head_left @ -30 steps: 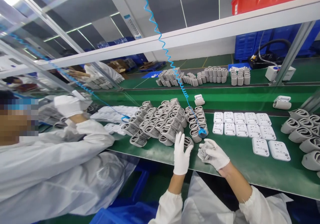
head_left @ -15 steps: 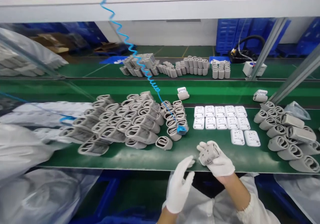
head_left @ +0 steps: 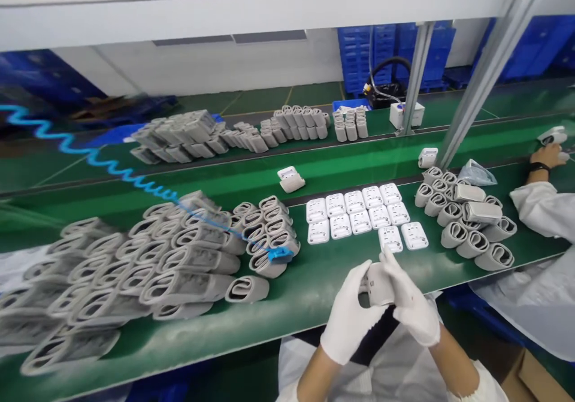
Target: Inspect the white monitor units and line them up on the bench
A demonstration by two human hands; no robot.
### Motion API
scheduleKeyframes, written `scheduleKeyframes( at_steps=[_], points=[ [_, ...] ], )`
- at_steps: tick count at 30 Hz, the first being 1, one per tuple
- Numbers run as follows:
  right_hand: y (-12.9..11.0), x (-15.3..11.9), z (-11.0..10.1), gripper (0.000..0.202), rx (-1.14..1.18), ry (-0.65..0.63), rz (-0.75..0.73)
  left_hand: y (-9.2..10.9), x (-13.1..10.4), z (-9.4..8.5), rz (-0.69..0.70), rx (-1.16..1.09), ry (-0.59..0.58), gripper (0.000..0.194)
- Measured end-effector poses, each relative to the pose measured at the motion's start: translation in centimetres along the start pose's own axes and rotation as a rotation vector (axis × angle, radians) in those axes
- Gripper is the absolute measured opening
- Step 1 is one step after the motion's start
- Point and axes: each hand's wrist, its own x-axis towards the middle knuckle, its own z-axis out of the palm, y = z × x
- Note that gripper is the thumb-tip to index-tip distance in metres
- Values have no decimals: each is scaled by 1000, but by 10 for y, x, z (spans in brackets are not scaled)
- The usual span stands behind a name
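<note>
Both my hands wear white gloves and meet over the near edge of the green bench [head_left: 296,294]. Between them is one pale grey sleeve part [head_left: 378,284]; my left hand [head_left: 348,321] grips its left side and my right hand [head_left: 411,300] wraps its right side, one finger pointing up. Just beyond my hands lie white flat plates [head_left: 359,213] in two neat rows. To the left, a big heap of grey sleeves [head_left: 175,258] covers the bench, with one sleeve [head_left: 247,288] lying apart near the edge.
A blue coiled cord [head_left: 135,180] runs from upper left to a blue clip [head_left: 279,254] on the heap. More grey sleeves [head_left: 467,228] lie right, beside a co-worker's sleeve [head_left: 543,207]. A conveyor belt [head_left: 359,162] carries single parts. Slanted metal posts [head_left: 485,72] rise at right.
My view swung to the right, so the co-worker on the left is out of sight. My left hand rose from below the bench edge and closed onto the grey sleeve part that my right hand held.
</note>
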Motion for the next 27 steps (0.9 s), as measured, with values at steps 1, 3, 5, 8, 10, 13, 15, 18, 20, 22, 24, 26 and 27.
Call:
scheduleKeyframes(
  at_steps=[1,3,5,8,10,13,15,18,20,22,24,26,27],
  points=[
    [-2,1,-2,90,87,33,26,0,1,-1,41,47,22,77],
    [-3,3,-7,96,250,78,110,-1,5,-5,163,175,35,73],
    [-3,7,-10,85,332,46,182,-2,13,-8,340,296,-17,73],
    [-4,11,-16,79,351,-14,216,-5,35,-11,598,336,-162,88],
    [-9,10,-22,76,364,42,212,-4,53,-11,649,287,-278,107],
    [-19,3,-36,68,418,232,184,4,78,-5,518,363,-370,86],
    [-23,-3,-46,60,462,351,172,11,88,4,393,511,-328,57],
    [-24,-8,-57,55,510,426,166,17,91,15,292,623,-233,30],
    [-23,-8,-60,57,510,416,164,14,84,15,252,599,-214,13],
    [-21,-6,-60,61,489,395,179,7,73,10,211,558,-200,20],
    [-20,-3,-57,63,453,386,206,-1,60,2,170,527,-164,34],
    [-20,-1,-52,64,402,394,224,-9,47,-3,144,509,-117,41],
    [-21,1,-50,65,369,399,230,-11,41,-4,141,504,-101,50]
  ],
)
